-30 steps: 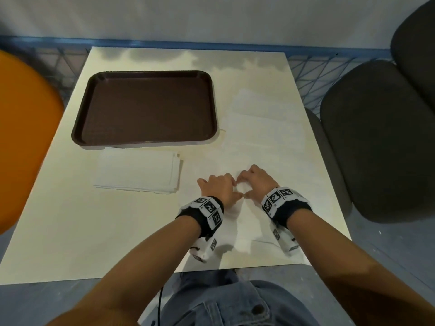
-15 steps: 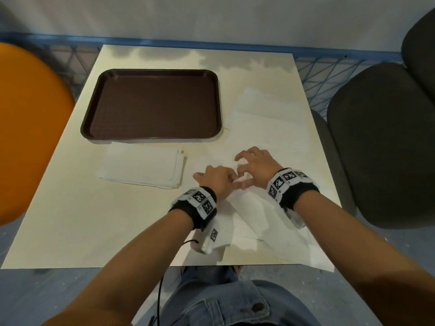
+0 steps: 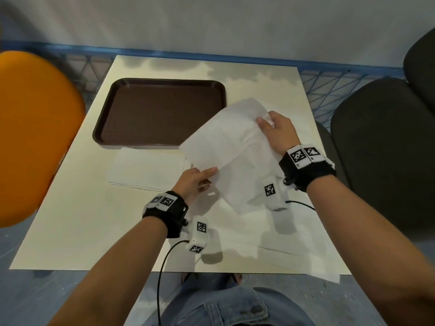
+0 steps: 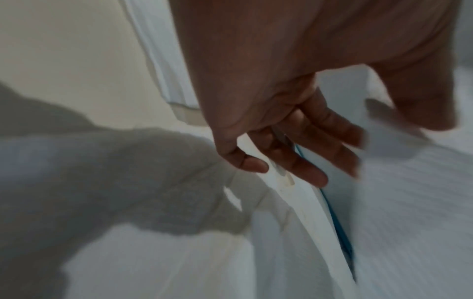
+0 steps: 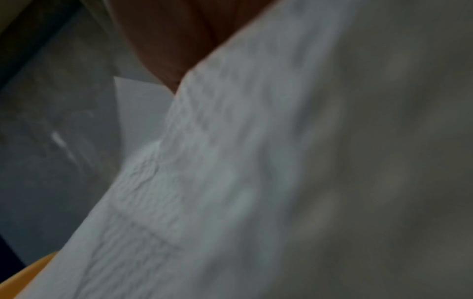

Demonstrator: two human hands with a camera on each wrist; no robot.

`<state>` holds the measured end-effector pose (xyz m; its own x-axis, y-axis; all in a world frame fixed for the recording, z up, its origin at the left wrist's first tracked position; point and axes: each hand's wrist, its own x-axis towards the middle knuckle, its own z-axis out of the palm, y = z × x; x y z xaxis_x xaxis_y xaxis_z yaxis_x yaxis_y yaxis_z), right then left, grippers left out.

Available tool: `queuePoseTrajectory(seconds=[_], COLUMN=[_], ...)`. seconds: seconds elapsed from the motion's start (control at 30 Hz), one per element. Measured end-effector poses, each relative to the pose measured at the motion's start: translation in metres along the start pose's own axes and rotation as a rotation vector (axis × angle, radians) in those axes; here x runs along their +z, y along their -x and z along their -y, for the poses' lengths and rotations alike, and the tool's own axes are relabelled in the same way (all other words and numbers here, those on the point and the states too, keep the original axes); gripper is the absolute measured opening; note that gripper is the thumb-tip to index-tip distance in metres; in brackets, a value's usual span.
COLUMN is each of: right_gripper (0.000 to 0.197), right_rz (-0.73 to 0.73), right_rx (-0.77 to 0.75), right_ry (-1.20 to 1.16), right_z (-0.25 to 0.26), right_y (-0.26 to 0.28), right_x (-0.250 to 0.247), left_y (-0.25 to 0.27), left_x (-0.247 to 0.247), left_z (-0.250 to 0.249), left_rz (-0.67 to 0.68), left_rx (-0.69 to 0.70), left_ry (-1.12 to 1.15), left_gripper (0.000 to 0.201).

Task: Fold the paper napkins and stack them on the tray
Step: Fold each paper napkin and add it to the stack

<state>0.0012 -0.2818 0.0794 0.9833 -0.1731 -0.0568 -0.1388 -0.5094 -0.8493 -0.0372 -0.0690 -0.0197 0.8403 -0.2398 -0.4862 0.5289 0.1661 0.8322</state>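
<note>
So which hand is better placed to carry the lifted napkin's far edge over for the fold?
Probably the right hand: it pinches the lifted napkin at its far corner, beside the tray. The left hand holds the near edge, suited to anchoring.

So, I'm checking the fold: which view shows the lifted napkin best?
Head view: the whole napkin shows, held by both hands. Left wrist shows only an edge; right wrist a blurred close-up.

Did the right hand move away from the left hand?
Yes. The right hand went up and out toward the tray's far end, lifting the napkin. The left hand stayed near the folded stack.
</note>
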Motion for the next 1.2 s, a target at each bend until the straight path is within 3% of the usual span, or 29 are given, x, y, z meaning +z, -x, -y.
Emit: queuePoseTrajectory(seconds=[0.1, 0.23, 0.37, 0.47, 0.53, 0.6, 0.7, 0.77, 0.87, 1.0, 1.2], right_gripper=[0.048, 0.053, 0.059, 0.071, 0.054, 0.028, 0.014, 0.012, 0.007, 0.009, 0.019], right_rz=[-0.060, -0.041, -0.048, 0.051, 0.116, 0.134, 0.021, -0.079, -0.061, 0.005, 0.087], right_rx=[0.168, 0.306, 0.377, 0.241, 0.114, 0.051, -0.060, -0.124, -0.100, 0.036, 0.231], right_ry=[-0.024, 0.050, -0.066, -0.077, 0.005, 0.104, 0.216, 0.223, 0.159, 0.109, 0.337], right_z=[-0.011, -0.031, -0.045, -0.051, -0.052, -0.053, -0.057, -0.057, -0.050, -0.052, -0.091], right_y=[0.002, 0.008, 0.020, 0.028, 0.031, 0.032, 0.029, 0.028, 0.028, 0.027, 0.046], right_x=[0.005, 0.014, 0.018, 0.013, 0.010, 0.009, 0.009, 0.005, -0.004, 0.000, 0.033], left_y=[0.001, 0.001, -0.001, -0.002, -0.002, -0.003, 0.000, -0.002, -0.004, -0.005, -0.016], left_x=[0.007, 0.013, 0.006, -0.002, -0.004, -0.005, -0.007, -0.011, -0.017, -0.013, -0.011], left_z=[-0.003, -0.010, -0.009, -0.012, -0.017, -0.022, -0.030, -0.033, -0.039, -0.040, -0.003], left_rz=[-0.033, -0.085, -0.176, -0.224, -0.201, -0.155, -0.172, -0.226, -0.257, -0.127, -0.229], left_rx=[-0.008, -0.003, 0.125, 0.236, 0.319, 0.333, 0.298, 0.343, 0.387, 0.295, 0.191], left_ry=[0.129, 0.195, -0.135, -0.311, -0.437, -0.478, -0.529, -0.648, -0.797, -0.641, -1.074], left_gripper=[0.011, 0.030, 0.066, 0.090, 0.083, 0.056, 0.016, 0.005, 0.010, 0.021, 0.025])
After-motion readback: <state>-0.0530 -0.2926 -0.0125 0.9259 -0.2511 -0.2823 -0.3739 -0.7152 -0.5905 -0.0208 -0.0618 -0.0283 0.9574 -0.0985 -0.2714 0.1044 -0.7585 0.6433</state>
